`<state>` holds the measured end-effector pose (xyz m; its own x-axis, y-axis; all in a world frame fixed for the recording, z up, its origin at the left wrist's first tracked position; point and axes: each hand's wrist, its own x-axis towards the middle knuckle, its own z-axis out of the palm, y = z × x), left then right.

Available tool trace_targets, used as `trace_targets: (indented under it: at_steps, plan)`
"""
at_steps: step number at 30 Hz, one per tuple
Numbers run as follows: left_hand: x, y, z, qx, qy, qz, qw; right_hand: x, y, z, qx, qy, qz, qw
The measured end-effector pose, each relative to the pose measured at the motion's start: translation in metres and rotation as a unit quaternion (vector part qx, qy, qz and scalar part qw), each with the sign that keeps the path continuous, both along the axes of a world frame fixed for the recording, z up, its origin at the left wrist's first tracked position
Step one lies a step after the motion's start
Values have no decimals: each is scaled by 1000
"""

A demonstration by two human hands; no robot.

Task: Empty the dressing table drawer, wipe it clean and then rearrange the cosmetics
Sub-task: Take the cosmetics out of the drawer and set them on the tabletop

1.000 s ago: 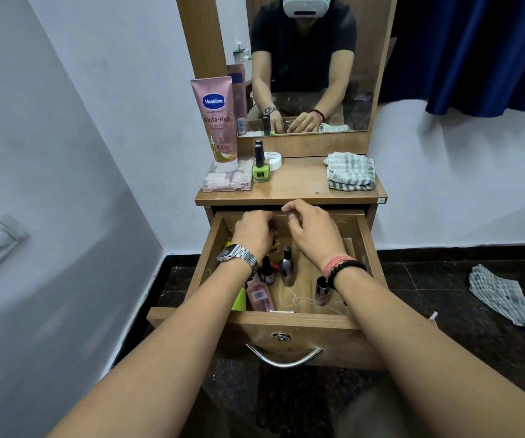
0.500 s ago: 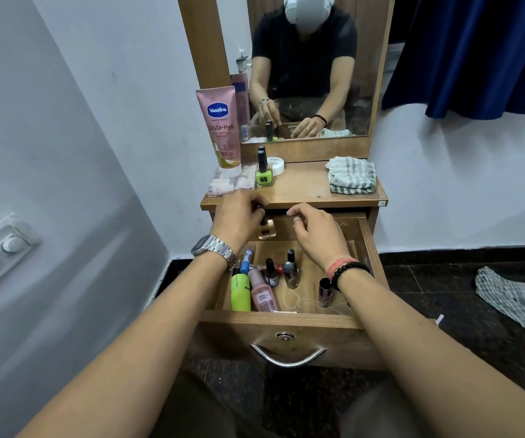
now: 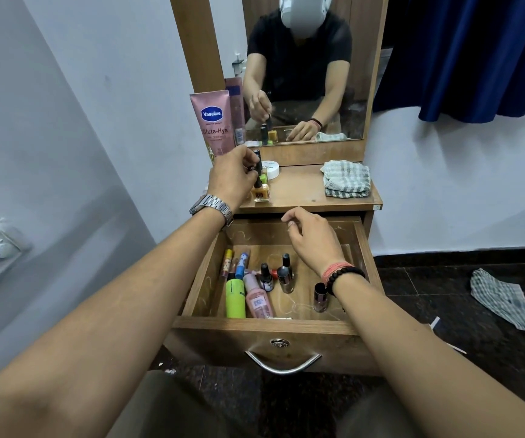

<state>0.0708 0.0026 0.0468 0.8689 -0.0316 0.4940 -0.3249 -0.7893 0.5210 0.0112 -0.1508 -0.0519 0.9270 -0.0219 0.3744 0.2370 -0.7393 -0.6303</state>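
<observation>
Head view: our left hand pinches the black cap of a yellow polish bottle, upright near the tabletop's front-left edge. Our right hand, fingers loosely curled, hovers over the open drawer. Dark floor, white walls.

The left hand pinches the black cap of a small amber nail polish bottle standing on the wooden dressing-table surface, beside a pink Vaseline tube and a folded checked cloth. The right hand hovers with loosely curled fingers over the open wooden drawer, where a lime-green bottle and dark-capped polish bottles lie.
</observation>
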Motion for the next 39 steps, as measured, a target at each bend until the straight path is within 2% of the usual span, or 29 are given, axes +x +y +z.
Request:
trace_targets:
  at_steps: [17,32,39]
  plan:
    - [21,-4,-5,32,-22,24,999,1,-1,-1,-1,-3,8,1000]
    - [17,1,-5,107,-40,0,993,3,-2,-4,-19,3,5,1000]
    - [22,1,-4,80,-41,-5,996,3,-2,-5,-20,4,1,1000]
